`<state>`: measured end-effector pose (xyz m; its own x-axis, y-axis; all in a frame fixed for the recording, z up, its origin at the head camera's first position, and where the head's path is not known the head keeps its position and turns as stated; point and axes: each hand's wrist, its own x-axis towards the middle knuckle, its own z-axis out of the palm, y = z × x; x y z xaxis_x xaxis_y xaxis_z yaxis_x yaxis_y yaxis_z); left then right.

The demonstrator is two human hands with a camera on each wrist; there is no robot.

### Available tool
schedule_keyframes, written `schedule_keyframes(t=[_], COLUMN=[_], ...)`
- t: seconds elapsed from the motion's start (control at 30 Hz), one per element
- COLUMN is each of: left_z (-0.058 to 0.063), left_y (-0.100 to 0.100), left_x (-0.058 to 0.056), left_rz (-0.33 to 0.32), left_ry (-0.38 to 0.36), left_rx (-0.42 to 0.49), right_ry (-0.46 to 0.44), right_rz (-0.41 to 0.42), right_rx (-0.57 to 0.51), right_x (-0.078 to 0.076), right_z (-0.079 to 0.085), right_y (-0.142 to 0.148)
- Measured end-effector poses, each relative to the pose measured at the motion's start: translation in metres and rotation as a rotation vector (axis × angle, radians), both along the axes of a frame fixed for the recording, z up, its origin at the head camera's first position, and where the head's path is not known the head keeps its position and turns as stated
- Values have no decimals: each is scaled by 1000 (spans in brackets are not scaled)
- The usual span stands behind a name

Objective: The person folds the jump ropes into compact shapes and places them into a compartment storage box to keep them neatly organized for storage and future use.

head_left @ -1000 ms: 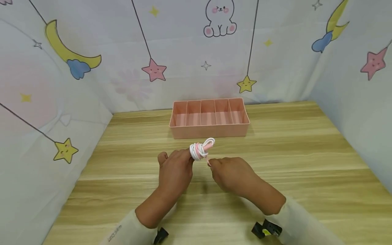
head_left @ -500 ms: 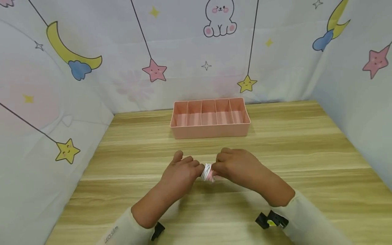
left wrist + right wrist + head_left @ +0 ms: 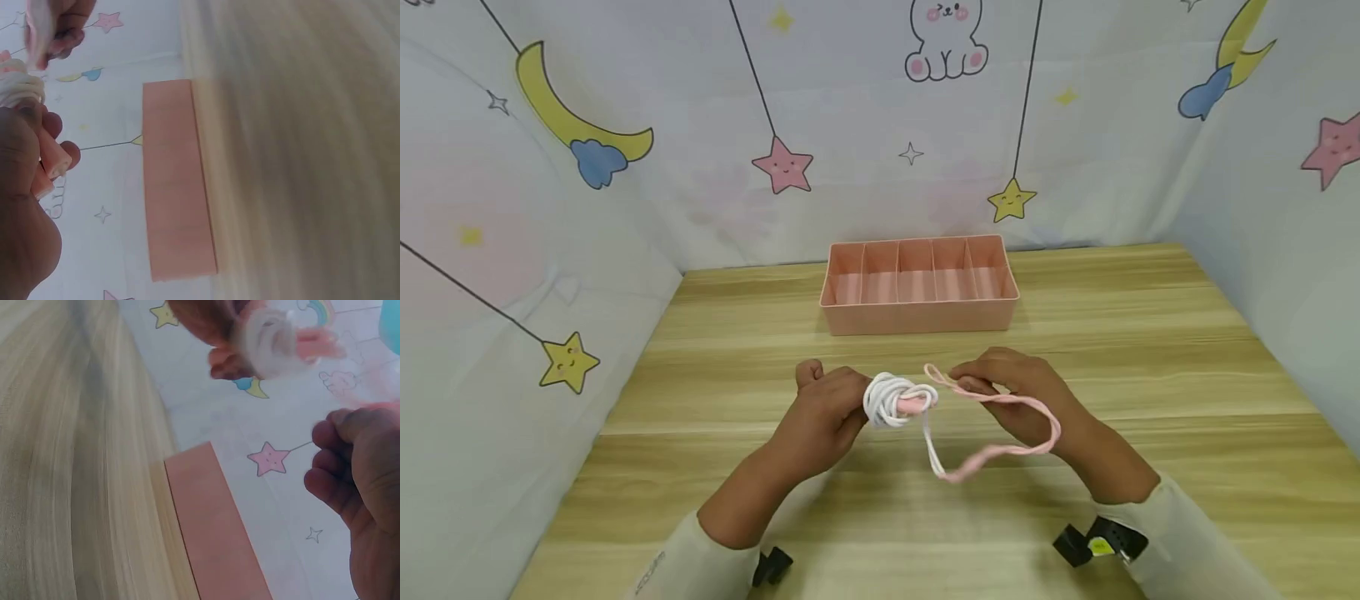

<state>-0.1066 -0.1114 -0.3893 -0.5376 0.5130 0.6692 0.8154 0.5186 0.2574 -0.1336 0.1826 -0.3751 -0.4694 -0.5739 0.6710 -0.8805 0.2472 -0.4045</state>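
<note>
A jump rope (image 3: 887,402), white and pink with pink handles, is wound into a bundle above the table. My left hand (image 3: 823,421) grips this bundle, and pink handle ends (image 3: 55,159) stick out past the fingers in the left wrist view. From the bundle a doubled length of cord hangs down, turns from white to pink and loops up to my right hand (image 3: 1030,387). Thumb and forefinger of that hand pinch the pink part near its looped end. In the right wrist view the bundle (image 3: 272,344) is blurred.
Behind the hands, a pink tray (image 3: 917,317) with several compartments stands on the wood-grain table (image 3: 737,350), near the back edge. A white printed cloth (image 3: 850,108) hangs behind and at both sides.
The hands were close together at the bundle; now the right hand has moved right, drawing out a length of pink-and-white cord. The left hand still holds the bundle, now shifted slightly left.
</note>
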Motion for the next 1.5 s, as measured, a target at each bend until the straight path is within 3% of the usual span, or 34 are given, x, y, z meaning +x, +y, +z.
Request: schedule_keyframes(t=[0.1,0.2,0.3,0.37,0.47,0.57,0.67,0.8,0.97,1.07,1.2,1.27,1.37,1.5], left_z=[-6,-11,-13,-13,-11,-12,-13,-13,-10,-9,-8,-6,-5,-5], left_y=[4,9,14,17,21,24,28,29,26,24,23,24,27,31], left_x=[-2,-2,-4,-7,-9,-8,-6,-5,-5,-6,-7,-7,-7,-8], left_rz=[56,107,169,212,234,201,171,178,215,227,248,262,282,307], left_ry=[-38,-70,-104,-126,-145,-142,-148,-163,-185,-247,-384,-426,-428,-406], left_rx=[0,16,22,23,33,22,4,-7,-7,42,160,197,220,235], right_ry=[-113,-367,-493,-458,-306,-141,-31,-51,-173,-225,-216,-193,-187,-174], right_rz=[8,75,-12,-107,-200,-168,-118,-117,-137,-124,-74,-43,-30,-99], right_rx=[-32,-17,36,77,125,122,112,116,104,63,26,63,196,377], right_x=[7,14,17,15,8,-4,-13,-14,-11,-11,-9,-7,-2,6], right_z=[-2,-5,-10,-14,-18,-20,-19,-19,-23,-27,-32,-35,-36,-36], right_y=[-7,-14,-16,-16,-20,-28,-32,-29,-21,-19,-21,-24,-31,-39])
